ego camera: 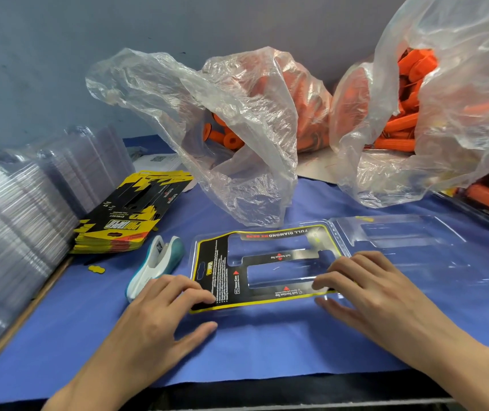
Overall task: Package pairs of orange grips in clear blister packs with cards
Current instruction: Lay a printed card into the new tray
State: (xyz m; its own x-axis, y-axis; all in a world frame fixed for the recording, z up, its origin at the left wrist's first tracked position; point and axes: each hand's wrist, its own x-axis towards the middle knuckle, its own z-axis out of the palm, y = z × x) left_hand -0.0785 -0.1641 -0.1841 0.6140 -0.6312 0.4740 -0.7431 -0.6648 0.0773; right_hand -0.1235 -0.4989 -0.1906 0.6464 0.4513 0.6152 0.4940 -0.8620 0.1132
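At the middle of the blue mat [267, 345], the black-and-yellow card [216, 271] lies flat in the opened clear blister pack [400, 235]. Left hand [160, 310] and right hand [365, 286] press its ends, fingers extended, gripping nothing. Orange grips [225, 136] sit behind it in crumpled bags [246, 173], mostly veiled; the card's fine print is unreadable.

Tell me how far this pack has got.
Done: the card lies in the open blister pack. In hand: the left hand and right hand press it flat. Left: no orange grips are in the pack yet, they sit in the bags behind; the pack is not folded shut.
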